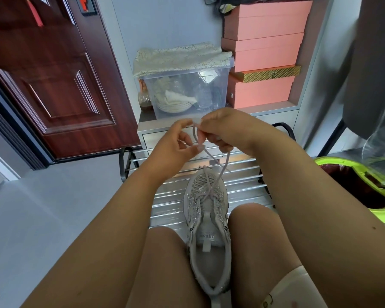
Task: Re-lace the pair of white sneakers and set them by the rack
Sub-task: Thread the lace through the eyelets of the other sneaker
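sneaker [207, 227] between knees, hands [200, 134] pinching lace [211, 158]

A metal shoe rack [242, 172] (chrome bars, black ends) stands on the grey floor [53, 207], bearing one white sneaker [207, 218].

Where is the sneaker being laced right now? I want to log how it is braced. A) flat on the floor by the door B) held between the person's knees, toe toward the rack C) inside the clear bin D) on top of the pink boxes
B: the sneaker sits between the knees, toe over the rack, while both hands, left hand and right hand, hold the lace up above it.
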Demonstrator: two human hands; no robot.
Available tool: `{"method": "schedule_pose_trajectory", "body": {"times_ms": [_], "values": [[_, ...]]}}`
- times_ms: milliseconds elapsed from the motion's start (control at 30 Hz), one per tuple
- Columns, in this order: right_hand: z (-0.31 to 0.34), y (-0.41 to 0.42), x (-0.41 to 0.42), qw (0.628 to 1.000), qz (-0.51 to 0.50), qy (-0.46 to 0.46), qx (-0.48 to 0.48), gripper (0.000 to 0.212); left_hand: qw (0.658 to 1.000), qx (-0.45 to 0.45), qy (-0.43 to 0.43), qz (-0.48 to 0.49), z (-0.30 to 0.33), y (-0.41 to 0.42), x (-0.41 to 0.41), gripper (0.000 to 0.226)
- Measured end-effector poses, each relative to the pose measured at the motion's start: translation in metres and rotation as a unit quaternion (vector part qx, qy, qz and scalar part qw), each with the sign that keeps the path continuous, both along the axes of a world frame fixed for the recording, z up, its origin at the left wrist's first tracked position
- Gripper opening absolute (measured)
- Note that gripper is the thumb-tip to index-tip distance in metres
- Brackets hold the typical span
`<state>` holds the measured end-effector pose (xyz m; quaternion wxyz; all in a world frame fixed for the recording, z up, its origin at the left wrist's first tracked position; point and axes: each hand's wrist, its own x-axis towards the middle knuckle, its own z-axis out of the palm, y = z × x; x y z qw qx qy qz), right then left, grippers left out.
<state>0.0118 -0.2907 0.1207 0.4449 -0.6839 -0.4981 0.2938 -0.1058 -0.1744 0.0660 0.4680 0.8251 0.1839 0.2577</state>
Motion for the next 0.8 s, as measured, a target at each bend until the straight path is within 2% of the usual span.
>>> {"method": "schedule_pose_trajectory", "body": {"times_ms": [67,133,267,367,533,633,800], "values": [[0.0,0.0,-0.005,1.0,0.023,-0.008,-0.001,0.038,0.999,0.027,0.007,-0.025,0.002,-0.006,0.0,0.022],[0.003,0.001,-0.008,0.999,0.003,0.01,0.034,0.038,0.999,0.027,0.023,-0.005,0.0,-0.008,-0.001,0.009],[0.002,0.0,0.002,0.976,-0.103,0.131,0.143,0.04,0.996,0.005,0.06,0.064,-0.018,0.003,-0.015,0.011],[-0.005,-0.002,0.011,0.953,-0.135,0.193,0.189,0.042,0.989,-0.01,0.113,0.09,-0.039,0.012,-0.031,0.014],[-0.014,0.0,0.015,0.943,-0.176,0.205,0.193,0.044,0.984,-0.052,0.135,0.104,-0.066,0.022,-0.048,0.018],[-0.02,0.005,0.02,0.94,-0.193,0.205,0.195,0.043,0.981,-0.124,0.102,0.107,-0.072,0.019,-0.054,0.019],[-0.041,0.009,0.022,0.973,-0.207,0.086,0.064,0.042,0.959,-0.266,0.013,0.097,-0.071,0.001,-0.061,0.022]]}}
